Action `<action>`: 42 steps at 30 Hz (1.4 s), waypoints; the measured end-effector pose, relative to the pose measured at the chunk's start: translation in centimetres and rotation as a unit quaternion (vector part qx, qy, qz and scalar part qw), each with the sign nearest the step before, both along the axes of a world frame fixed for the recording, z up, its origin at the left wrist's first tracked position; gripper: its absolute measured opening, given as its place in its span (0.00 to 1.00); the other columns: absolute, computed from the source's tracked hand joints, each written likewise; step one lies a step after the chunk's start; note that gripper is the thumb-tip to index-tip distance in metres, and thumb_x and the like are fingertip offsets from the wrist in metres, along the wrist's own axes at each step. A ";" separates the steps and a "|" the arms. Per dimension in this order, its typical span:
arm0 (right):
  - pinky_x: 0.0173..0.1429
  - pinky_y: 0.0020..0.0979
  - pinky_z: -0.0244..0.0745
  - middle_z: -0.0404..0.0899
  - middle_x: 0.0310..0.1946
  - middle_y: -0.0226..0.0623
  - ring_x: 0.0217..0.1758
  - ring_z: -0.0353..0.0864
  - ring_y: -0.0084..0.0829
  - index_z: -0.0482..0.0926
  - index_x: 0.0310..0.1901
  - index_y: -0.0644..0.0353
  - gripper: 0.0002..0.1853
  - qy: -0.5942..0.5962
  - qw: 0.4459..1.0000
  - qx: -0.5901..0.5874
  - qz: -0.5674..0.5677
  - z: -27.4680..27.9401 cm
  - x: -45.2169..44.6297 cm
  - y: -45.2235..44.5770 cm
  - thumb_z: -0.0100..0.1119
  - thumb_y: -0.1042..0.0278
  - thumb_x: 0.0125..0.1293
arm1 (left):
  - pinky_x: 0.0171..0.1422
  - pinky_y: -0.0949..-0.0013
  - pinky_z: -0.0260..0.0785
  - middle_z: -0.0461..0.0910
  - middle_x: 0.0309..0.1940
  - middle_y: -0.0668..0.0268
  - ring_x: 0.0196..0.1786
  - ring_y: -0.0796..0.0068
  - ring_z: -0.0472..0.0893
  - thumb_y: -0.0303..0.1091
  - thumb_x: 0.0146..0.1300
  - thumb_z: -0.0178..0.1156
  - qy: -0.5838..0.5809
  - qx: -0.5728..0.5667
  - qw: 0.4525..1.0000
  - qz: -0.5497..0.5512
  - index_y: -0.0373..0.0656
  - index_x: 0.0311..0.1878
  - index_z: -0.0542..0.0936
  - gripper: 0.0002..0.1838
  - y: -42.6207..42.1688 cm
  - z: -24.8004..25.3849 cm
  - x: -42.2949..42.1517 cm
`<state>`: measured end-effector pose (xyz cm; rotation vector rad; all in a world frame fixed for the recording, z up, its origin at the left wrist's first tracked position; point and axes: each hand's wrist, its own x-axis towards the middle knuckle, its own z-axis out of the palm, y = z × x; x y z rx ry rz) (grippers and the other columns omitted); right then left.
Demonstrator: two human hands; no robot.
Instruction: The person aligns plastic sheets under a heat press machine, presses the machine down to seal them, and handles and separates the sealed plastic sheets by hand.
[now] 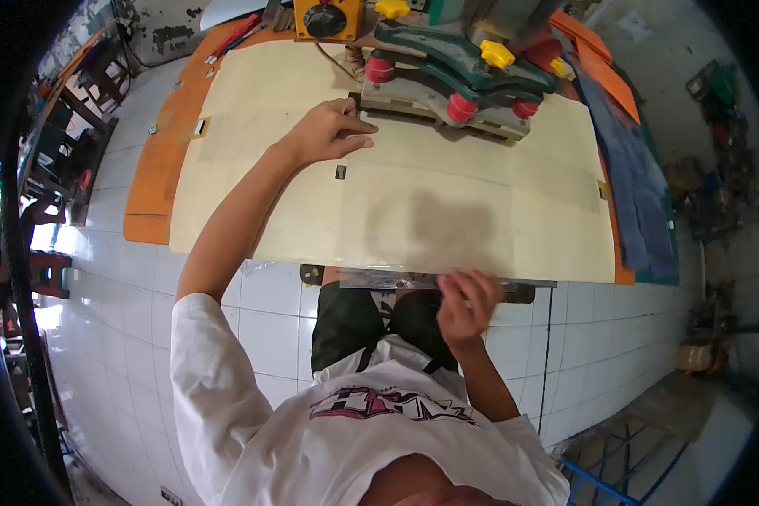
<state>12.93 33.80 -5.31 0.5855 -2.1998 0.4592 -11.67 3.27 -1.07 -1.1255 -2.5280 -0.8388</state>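
Note:
My left hand (329, 133) rests on the cream sheet-covered tabletop (261, 93), beside the left end of the press machine's flat head (447, 122). Its thumb and index finger are apart, and nothing shows between them; the other fingers bend toward the machine. A small dark rectangular piece (340, 172) lies on the sheet just below that hand. My right hand (471, 302) is at the table's front edge, blurred by motion, near a clear plastic strip (379, 278). Whether it holds anything cannot be made out.
The green press frame carries red knobs (462, 108) and yellow star knobs (497, 55). An orange box with a black dial (325, 20) stands at the back left. Blue sheets (628, 177) hang over the right side. A red stool (51, 274) stands on the left floor.

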 end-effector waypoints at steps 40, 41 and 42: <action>0.16 0.19 0.54 0.77 0.28 0.27 0.14 0.62 0.13 0.82 0.47 0.66 0.10 -0.436 0.804 -0.405 -0.012 5.4 -21.1 7.9 0.57 0.70 0.69 | 0.33 0.66 0.64 0.69 0.26 0.63 0.28 0.70 0.71 0.34 0.57 0.69 -0.081 0.076 0.993 0.030 0.42 0.45 0.86 0.13 -0.7 -0.6 -0.1; 0.16 0.18 0.53 0.77 0.29 0.27 0.14 0.60 0.12 0.82 0.47 0.65 0.10 -0.424 0.797 -0.430 -0.013 5.4 -21.3 7.7 0.57 0.70 0.69 | 0.33 0.67 0.65 0.69 0.27 0.63 0.28 0.70 0.71 0.35 0.57 0.69 -0.079 0.070 0.994 0.026 0.42 0.45 0.86 0.13 -0.7 -0.4 -0.2; 0.16 0.18 0.53 0.77 0.29 0.27 0.14 0.60 0.12 0.82 0.47 0.65 0.10 -0.432 0.793 -0.430 -0.009 5.5 -21.2 7.3 0.57 0.70 0.69 | 0.33 0.66 0.65 0.70 0.27 0.63 0.29 0.70 0.72 0.35 0.57 0.70 -0.070 0.064 0.995 0.029 0.42 0.46 0.86 0.14 -0.7 -0.2 -0.1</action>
